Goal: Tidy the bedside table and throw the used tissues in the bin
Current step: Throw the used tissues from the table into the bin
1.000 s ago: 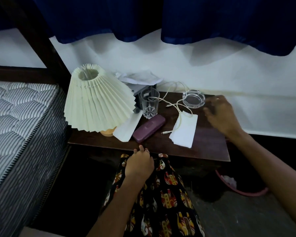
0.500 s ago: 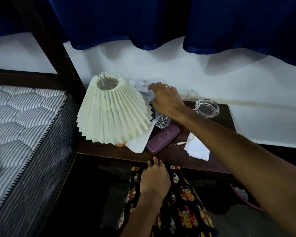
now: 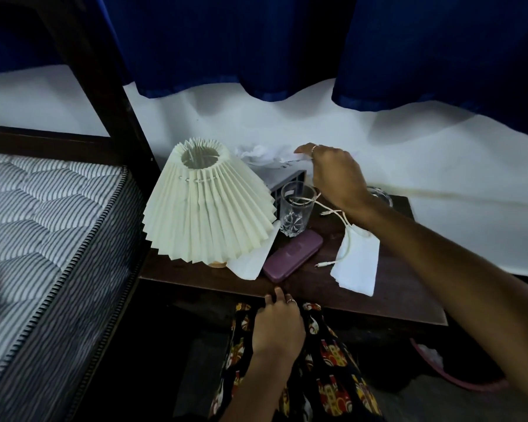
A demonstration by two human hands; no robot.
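My right hand [image 3: 336,178] reaches across the dark wooden bedside table [image 3: 403,287] to its back and pinches the edge of a crumpled white tissue [image 3: 262,155] lying on a dark box [image 3: 287,185] behind the lamp. Two flat white tissues lie on the table: one [image 3: 358,266] under a white cable [image 3: 342,239], another [image 3: 250,261] partly beneath the lampshade. My left hand [image 3: 279,322] rests at the table's front edge, fingers loosely curled, holding nothing. A pink-rimmed bin [image 3: 457,382] stands on the floor at the lower right with something white inside.
A pleated cream lamp [image 3: 208,205] tilts on the table's left. A cut-glass tumbler [image 3: 296,211], a purple case [image 3: 293,255] and a glass ashtray [image 3: 380,194] also stand there. A striped mattress [image 3: 43,223] lies to the left; blue curtains [image 3: 287,41] hang above.
My right hand moved from beside the ashtray leftward to the back of the table and closed its fingers on the crumpled tissue. The left hand stayed at the front edge.
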